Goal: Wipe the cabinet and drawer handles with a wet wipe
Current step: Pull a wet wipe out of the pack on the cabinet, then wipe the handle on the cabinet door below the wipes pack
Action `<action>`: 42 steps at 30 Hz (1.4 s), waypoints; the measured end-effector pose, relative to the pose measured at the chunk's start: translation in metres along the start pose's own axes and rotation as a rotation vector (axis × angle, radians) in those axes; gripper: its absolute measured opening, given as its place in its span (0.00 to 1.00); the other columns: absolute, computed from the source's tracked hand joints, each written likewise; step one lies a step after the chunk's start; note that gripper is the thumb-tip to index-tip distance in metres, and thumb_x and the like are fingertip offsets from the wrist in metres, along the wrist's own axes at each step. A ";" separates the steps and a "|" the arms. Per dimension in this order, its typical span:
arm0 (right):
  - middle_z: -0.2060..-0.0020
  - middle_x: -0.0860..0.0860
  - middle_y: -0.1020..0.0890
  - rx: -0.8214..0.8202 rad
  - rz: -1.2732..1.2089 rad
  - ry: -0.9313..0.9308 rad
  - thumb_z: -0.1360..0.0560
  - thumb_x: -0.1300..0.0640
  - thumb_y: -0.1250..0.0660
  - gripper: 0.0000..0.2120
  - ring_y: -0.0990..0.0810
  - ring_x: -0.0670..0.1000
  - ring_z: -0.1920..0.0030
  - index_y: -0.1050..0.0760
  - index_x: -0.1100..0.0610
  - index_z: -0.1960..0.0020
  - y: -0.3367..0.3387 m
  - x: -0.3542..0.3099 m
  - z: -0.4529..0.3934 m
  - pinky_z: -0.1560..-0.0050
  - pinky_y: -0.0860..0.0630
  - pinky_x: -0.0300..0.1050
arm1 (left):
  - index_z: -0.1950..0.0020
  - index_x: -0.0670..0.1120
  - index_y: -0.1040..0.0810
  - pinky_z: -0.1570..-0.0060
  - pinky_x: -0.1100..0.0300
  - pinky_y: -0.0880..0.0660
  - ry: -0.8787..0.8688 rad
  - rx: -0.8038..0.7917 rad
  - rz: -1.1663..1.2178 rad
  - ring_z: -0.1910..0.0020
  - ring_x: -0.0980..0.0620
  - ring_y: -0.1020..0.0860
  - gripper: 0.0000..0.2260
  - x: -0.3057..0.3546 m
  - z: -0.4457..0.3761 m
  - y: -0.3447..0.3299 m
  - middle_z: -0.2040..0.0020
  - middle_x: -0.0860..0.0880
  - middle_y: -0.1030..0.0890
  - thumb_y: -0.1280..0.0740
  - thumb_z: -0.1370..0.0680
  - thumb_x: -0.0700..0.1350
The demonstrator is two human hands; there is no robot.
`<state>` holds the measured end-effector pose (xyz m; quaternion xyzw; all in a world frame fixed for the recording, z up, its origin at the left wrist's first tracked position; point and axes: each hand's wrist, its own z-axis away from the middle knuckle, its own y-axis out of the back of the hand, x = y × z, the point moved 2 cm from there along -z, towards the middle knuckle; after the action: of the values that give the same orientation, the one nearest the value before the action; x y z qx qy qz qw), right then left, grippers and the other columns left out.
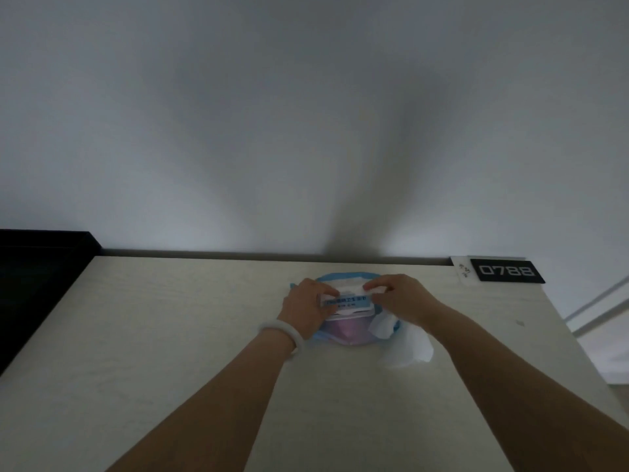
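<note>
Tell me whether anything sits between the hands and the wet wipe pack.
Nothing visible does. The left hand and right hand are both already on the wet wipe pack on the cabinet top. A loose wipe lies beside the pack under the right wrist. No handles are in view.

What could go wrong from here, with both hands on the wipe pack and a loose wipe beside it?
1. The loose white wet wipe lies on the pale wooden cabinet top under the right forearm; it might get dragged along or dry out.
2. Both the left hand and right hand work the flap of the blue soft plastic wipe pack; a poorly sealed flap may dry the remaining wipes.
</note>
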<state>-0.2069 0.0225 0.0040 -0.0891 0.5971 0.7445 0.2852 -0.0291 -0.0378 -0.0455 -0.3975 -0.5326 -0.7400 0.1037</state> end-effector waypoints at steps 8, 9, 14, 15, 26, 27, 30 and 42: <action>0.33 0.57 0.28 -0.225 0.551 0.044 0.18 0.48 0.47 0.26 0.24 0.55 0.39 0.52 0.45 0.22 -0.041 0.010 0.005 0.40 0.27 0.47 | 0.32 0.61 0.28 0.38 0.56 0.40 -0.080 0.059 -0.441 0.33 0.49 0.37 0.20 -0.003 0.011 -0.019 0.31 0.53 0.35 0.34 0.24 0.54; 0.33 0.57 0.28 -0.246 0.530 0.044 0.17 0.49 0.47 0.25 0.25 0.56 0.38 0.50 0.45 0.22 -0.040 0.011 0.001 0.39 0.28 0.47 | 0.32 0.62 0.28 0.38 0.56 0.40 -0.076 0.059 -0.441 0.33 0.49 0.37 0.19 -0.001 0.011 -0.018 0.30 0.52 0.36 0.34 0.24 0.55; 0.50 0.49 0.20 -0.341 -0.082 -0.117 0.21 0.50 0.35 0.14 0.21 0.49 0.53 0.23 0.53 0.38 0.002 -0.003 0.006 0.58 0.26 0.36 | 0.31 0.62 0.31 0.34 0.54 0.41 -0.042 -0.044 -0.470 0.32 0.46 0.38 0.22 0.004 0.009 -0.014 0.30 0.50 0.36 0.33 0.25 0.55; 0.54 0.49 0.19 -0.326 -0.267 -0.157 0.23 0.51 0.33 0.12 0.21 0.47 0.58 0.20 0.53 0.42 0.010 -0.003 0.013 0.65 0.26 0.35 | 0.30 0.60 0.31 0.33 0.53 0.41 -0.031 -0.057 -0.458 0.31 0.46 0.39 0.23 0.007 0.010 -0.015 0.30 0.49 0.37 0.32 0.25 0.54; 0.47 0.52 0.18 -0.133 -0.850 -0.042 0.31 0.70 0.30 0.27 0.18 0.53 0.47 0.26 0.51 0.36 0.034 0.021 0.087 0.45 0.21 0.51 | 0.42 0.51 0.26 0.53 0.75 0.27 -0.088 -0.380 0.578 0.55 0.66 0.24 0.07 0.069 0.056 -0.033 0.46 0.53 0.21 0.37 0.20 0.45; 0.48 0.50 0.18 -0.068 -0.817 -0.095 0.31 0.68 0.28 0.25 0.18 0.51 0.49 0.25 0.51 0.37 0.031 0.028 0.095 0.47 0.20 0.48 | 0.45 0.50 0.24 0.56 0.74 0.26 -0.033 -0.367 0.658 0.59 0.67 0.23 0.06 0.067 0.057 -0.039 0.52 0.56 0.20 0.38 0.20 0.47; 0.55 0.49 0.16 0.099 -0.680 -0.253 0.29 0.61 0.27 0.11 0.17 0.48 0.55 0.21 0.54 0.47 0.017 0.047 0.121 0.59 0.23 0.37 | 0.52 0.48 0.20 0.51 0.56 0.23 0.054 -0.444 0.817 0.56 0.53 0.19 0.09 0.068 0.062 -0.060 0.57 0.50 0.17 0.31 0.25 0.53; 0.45 0.65 0.19 -0.190 -1.368 -0.360 0.26 0.56 0.30 0.21 0.19 0.62 0.47 0.26 0.69 0.39 -0.041 0.080 0.200 0.52 0.19 0.51 | 0.57 0.42 0.20 0.64 0.64 0.28 0.038 -0.218 0.784 0.66 0.56 0.26 0.05 0.092 0.125 -0.096 0.65 0.48 0.21 0.32 0.23 0.41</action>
<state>-0.2095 0.2411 -0.0141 -0.3439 0.2834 0.4505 0.7736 -0.0857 0.1358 -0.0348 -0.5653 -0.2571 -0.7036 0.3452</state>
